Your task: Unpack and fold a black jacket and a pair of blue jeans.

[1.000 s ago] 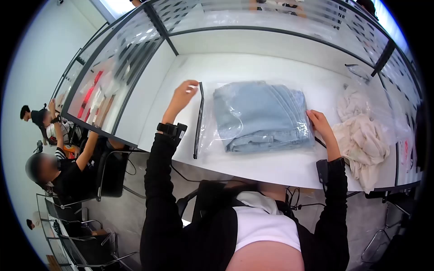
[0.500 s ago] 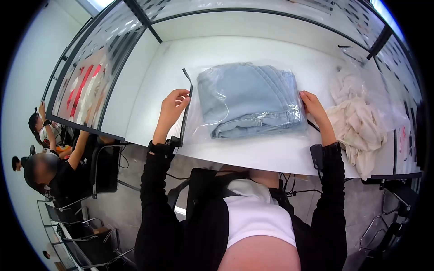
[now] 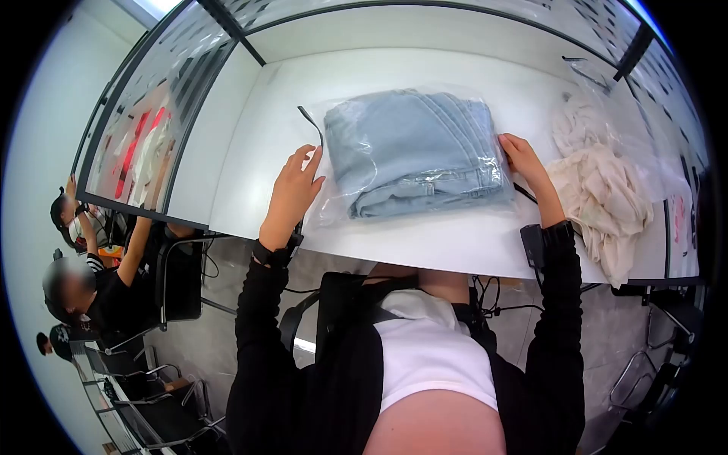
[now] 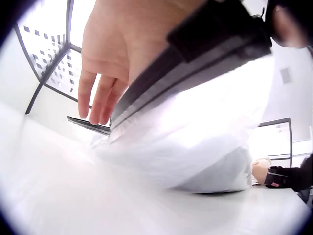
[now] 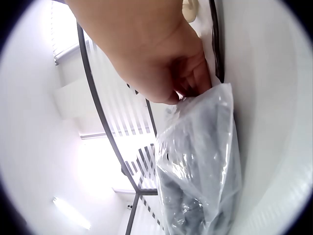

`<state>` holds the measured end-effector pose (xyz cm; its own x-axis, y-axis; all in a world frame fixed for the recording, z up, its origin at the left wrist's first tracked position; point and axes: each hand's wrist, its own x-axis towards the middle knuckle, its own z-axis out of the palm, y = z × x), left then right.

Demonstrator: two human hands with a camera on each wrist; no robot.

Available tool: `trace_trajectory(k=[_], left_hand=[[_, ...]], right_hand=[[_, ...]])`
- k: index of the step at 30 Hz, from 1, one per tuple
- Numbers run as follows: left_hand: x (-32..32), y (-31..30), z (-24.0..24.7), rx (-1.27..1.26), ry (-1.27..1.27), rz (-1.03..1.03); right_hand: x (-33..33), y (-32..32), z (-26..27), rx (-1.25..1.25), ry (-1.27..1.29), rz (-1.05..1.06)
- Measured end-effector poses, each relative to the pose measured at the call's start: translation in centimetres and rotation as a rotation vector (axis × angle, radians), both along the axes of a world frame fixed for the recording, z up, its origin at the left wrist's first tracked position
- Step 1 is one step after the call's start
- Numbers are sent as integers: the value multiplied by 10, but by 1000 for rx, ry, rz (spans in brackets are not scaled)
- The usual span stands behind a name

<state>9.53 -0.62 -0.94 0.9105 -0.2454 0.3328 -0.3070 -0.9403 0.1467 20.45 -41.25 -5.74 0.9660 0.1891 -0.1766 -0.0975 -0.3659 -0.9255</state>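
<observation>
Hand [image 4: 124, 46] at dark-edged clear bag [image 4: 171, 139] — white tabletop [image 4: 117, 196]

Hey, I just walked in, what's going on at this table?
A person has folded light-blue jeans inside a clear plastic bag, lying flat on the white table. The right hand pinches the bag's right edge. The left hand is at the opposite edge, fingers extended beside the dark strip there. Crumpled cream fabric lies off to the right.
</observation>
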Motion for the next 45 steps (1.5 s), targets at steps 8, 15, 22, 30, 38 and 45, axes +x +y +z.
trace_trajectory(k=[8,15,22,30,38,45], left_hand=[[2,5,1,-47,157,0],[14,32,24,-1830,556,-423],[33,51,-25,-1647,888,-199],[64,34,-17,-1197,1051,0],[69,-12,4,-983,802,-34],[50,15,46,-1524,343,22]], right_hand=[[-1,1,1,13,27,-21],[1,0,-6,35,33,-19],[1,-2,-5,39,56,12],[-2,-3,0,109,112,53],[5,-10,-7,93,102,76],[0,-25,25,343,-23,-124]])
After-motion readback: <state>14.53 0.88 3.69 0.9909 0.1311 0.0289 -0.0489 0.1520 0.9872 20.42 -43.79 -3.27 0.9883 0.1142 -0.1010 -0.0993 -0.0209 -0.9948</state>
